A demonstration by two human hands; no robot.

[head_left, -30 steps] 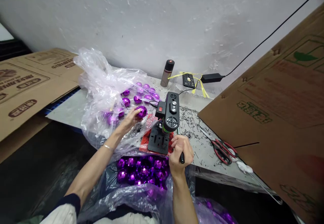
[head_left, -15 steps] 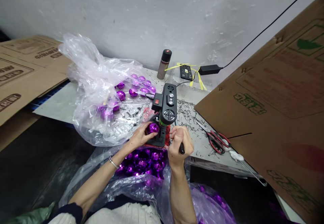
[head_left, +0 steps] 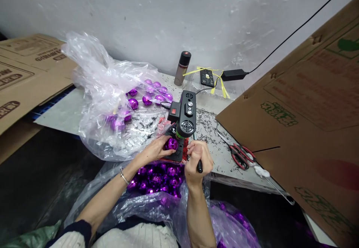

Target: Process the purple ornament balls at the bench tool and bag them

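Observation:
My left hand [head_left: 156, 149] has its thumb and fingers round a shiny purple disco ball ornament [head_left: 171, 143]. The ball sits at the base of a small black bench press [head_left: 187, 114], below its head. My right hand [head_left: 198, 162] is wrapped in a fist around the lever handle [head_left: 199, 167] on the right of the press; the handle's black end pokes out below the fist. Below the press, an open plastic bag at my lap holds many purple faceted balls [head_left: 157, 179]. The contact between press head and ball is partly hidden.
A clear plastic bag [head_left: 98, 83] with purple balls [head_left: 133, 103] lies left on the table. Behind stand a spray can [head_left: 182, 68] and a black power adapter [head_left: 233, 74]. Red-handled scissors [head_left: 241, 155] lie right, beside a large cardboard box [head_left: 303, 121]. Black scraps litter the tabletop.
The ball and my left hand have shifted very slightly right and down at the press base. My right hand keeps its grip on the handle, nearly unmoved. The view has tilted a little.

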